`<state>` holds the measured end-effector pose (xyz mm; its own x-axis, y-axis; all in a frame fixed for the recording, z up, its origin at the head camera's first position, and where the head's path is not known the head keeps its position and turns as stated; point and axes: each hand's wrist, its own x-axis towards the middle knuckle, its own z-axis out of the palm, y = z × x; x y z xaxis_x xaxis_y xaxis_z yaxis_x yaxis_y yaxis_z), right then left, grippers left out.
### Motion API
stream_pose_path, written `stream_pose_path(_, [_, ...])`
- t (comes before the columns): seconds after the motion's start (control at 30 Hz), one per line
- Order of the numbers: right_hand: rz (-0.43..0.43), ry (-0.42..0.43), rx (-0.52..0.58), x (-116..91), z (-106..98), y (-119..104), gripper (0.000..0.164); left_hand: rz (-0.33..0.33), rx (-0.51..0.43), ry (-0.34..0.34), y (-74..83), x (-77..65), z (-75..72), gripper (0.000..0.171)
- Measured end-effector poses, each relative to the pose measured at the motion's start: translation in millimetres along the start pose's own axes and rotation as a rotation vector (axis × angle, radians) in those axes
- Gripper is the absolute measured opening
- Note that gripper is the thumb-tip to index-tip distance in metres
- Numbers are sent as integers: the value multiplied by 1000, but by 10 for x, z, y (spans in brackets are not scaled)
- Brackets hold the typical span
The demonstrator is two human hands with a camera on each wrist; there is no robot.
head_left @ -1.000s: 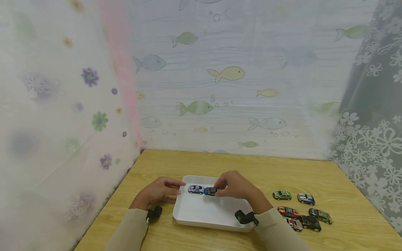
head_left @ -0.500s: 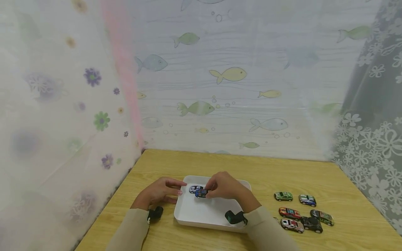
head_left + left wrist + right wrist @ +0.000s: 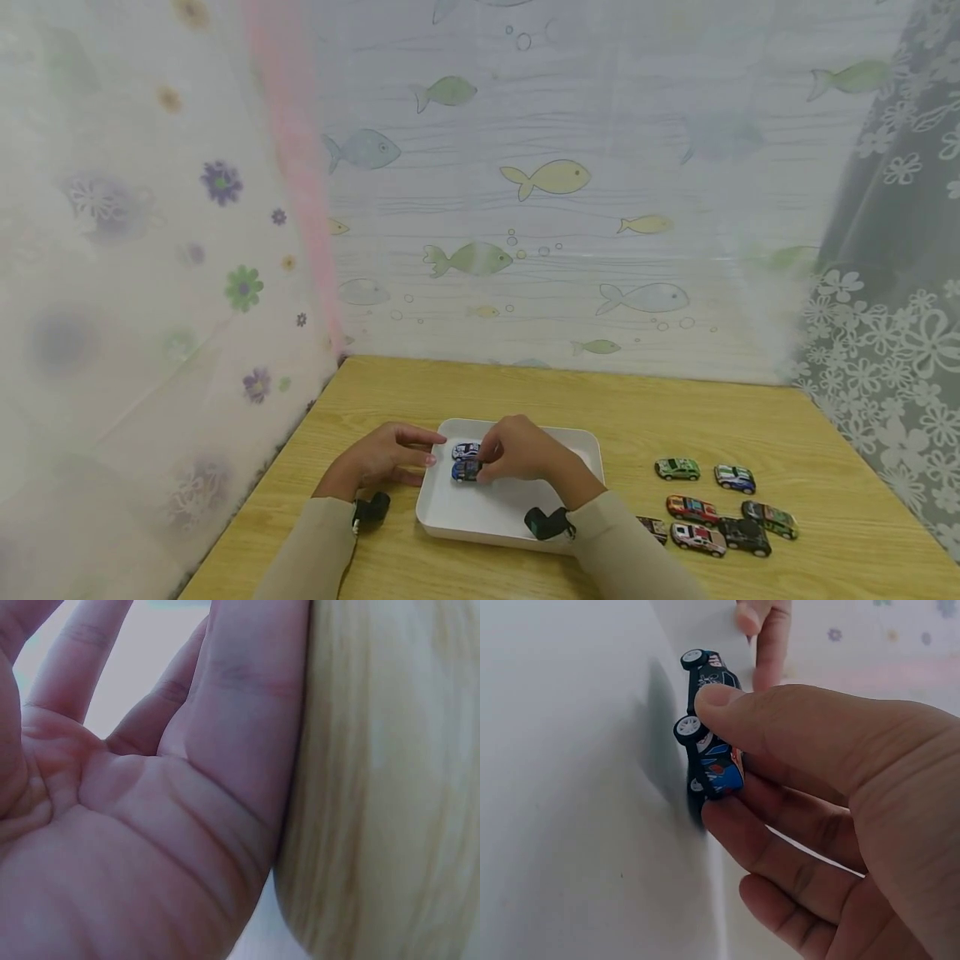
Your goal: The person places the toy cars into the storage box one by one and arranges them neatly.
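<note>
My right hand (image 3: 525, 454) pinches a dark blue toy car (image 3: 724, 774) between thumb and fingers, low over the floor of a white tray (image 3: 517, 515). Right behind it in the head view, a white toy car (image 3: 463, 451) with dark markings stands in the tray's far left corner, partly covered by my fingers. At the tray's left side is my left hand (image 3: 378, 458), fingers extended and fingertips at the rim, holding no car. The left wrist view shows its bare palm (image 3: 127, 832) beside the wooden tabletop.
On the wooden table (image 3: 652, 417), right of the tray, lie several toy cars, among them a green one (image 3: 677, 469), a white-and-blue one (image 3: 735, 478), a red one (image 3: 692, 509) and a black one (image 3: 744, 537). Printed curtains (image 3: 555, 250) hang around the table.
My right hand has moved the dark blue car left, from the white car's right end to just in front of it. The left hand has stayed at the tray's rim.
</note>
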<state>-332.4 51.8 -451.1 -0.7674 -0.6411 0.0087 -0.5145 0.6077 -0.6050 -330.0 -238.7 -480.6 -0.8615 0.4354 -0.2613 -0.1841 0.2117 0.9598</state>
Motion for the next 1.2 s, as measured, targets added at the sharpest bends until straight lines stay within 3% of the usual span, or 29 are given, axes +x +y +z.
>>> stream_pose_path(1.2, [34,-6,-43,66,113,30,19,11,4,2,-6,-6,13,51])
